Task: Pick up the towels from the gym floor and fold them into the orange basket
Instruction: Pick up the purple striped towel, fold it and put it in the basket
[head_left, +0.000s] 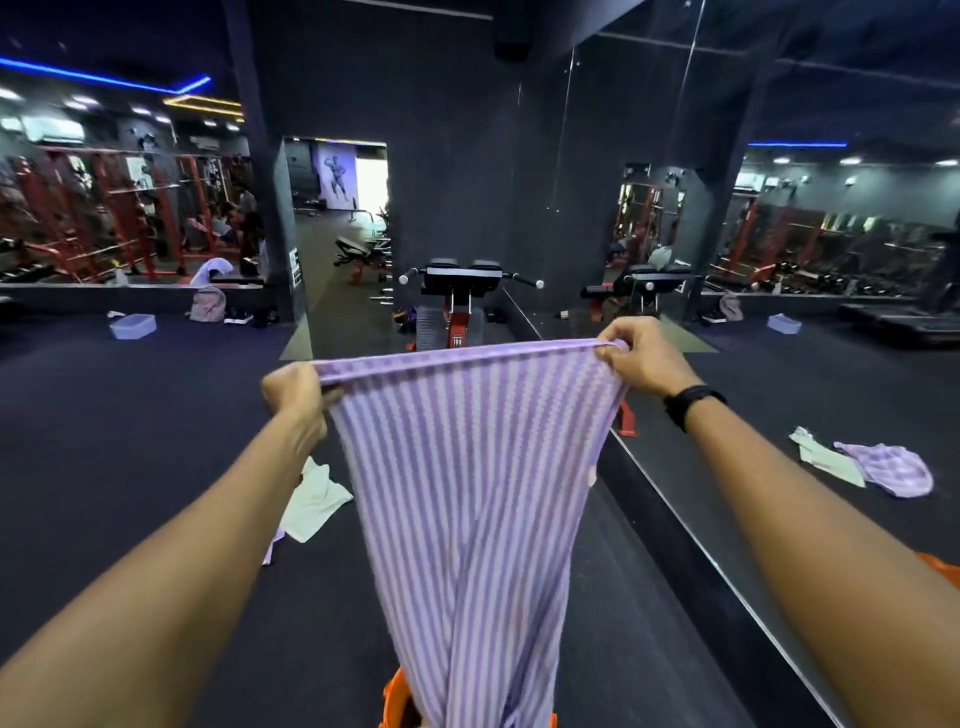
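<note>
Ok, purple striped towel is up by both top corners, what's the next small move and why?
Probably bring the left hand and right hand together to fold the striped towel in half: it hangs spread out and unfolded, its lower end over the orange basket.

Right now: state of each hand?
Left hand: closed, gripping a top corner of the purple striped towel.
Right hand: closed, pinching the other top corner.

The striped purple towel (467, 467) is soft woven cloth with a ribbed, matt weave. Below it, the orange basket (393, 696) looks like smooth, slightly glossy plastic. The gym floor (130, 441) is dark, matt and finely grained, and the wall mirror (779, 260) right of the towel is glossy glass.
</note>
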